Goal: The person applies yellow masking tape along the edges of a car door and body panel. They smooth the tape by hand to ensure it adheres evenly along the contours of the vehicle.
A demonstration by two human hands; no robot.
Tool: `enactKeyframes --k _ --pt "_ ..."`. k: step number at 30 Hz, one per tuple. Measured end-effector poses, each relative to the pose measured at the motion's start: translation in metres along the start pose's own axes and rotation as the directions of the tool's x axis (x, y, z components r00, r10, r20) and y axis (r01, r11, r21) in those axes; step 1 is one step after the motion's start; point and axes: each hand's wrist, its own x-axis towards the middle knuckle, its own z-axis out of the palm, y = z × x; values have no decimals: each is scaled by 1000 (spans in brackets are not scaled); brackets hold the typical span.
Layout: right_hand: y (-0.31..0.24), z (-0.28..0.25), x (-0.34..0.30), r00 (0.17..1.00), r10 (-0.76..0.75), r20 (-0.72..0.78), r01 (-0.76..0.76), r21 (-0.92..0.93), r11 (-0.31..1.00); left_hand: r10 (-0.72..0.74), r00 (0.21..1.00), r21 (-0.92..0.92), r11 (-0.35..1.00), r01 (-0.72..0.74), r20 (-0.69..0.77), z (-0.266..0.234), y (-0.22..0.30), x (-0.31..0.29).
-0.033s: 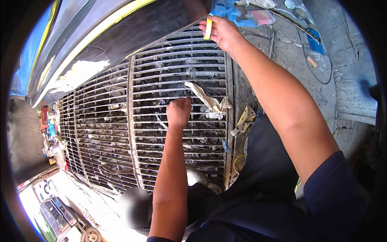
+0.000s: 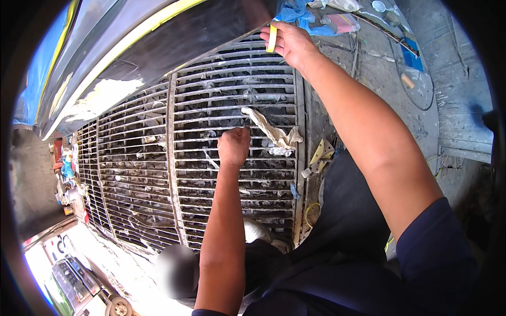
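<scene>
My right hand point(image 2: 296, 45) is stretched out by the lower edge of a dark, glossy vehicle body panel point(image 2: 211, 34). Its fingers grip a roll of yellow masking tape point(image 2: 272, 38), seen edge-on. A strip of yellow tape point(image 2: 138, 36) runs along the panel above a pale, light-reflecting area. My left hand point(image 2: 233, 146) is closed in a fist over the metal floor grating point(image 2: 173, 121). Whatever may be inside that fist is hidden. Just right of the fist, a crumpled strip of cream paper or cloth point(image 2: 273, 130) lies on the bars.
Crumpled debris fills the space under the bars. A perforated cream-coloured piece point(image 2: 319, 156) lies beside the grating, near my leg. Blue plastic sheeting point(image 2: 298, 15) and a pink-and-white package point(image 2: 342, 23) lie beyond my right hand. Part of a parked vehicle point(image 2: 79, 282) shows at lower left.
</scene>
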Motion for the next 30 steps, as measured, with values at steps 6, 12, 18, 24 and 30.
enactKeyframes --k 6,12,18,24,30 --pt "1 8 -5 998 8 -66 -9 -12 1000 3 1000 38 999 -4 23 -2 1 -1" --pt "4 8 -4 999 22 -47 -19 59 998 25 1000 111 994 -25 3 -1 -8 0" --pt "4 9 -4 997 4 -74 -1 37 999 23 999 77 997 -26 39 7 -14 -1" --pt "2 6 -4 999 -40 -38 39 -14 999 38 998 70 997 -41 44 11 -15 0" --pt "-4 11 -4 995 8 -98 -13 -56 998 9 999 31 999 -10 52 12 -8 1"
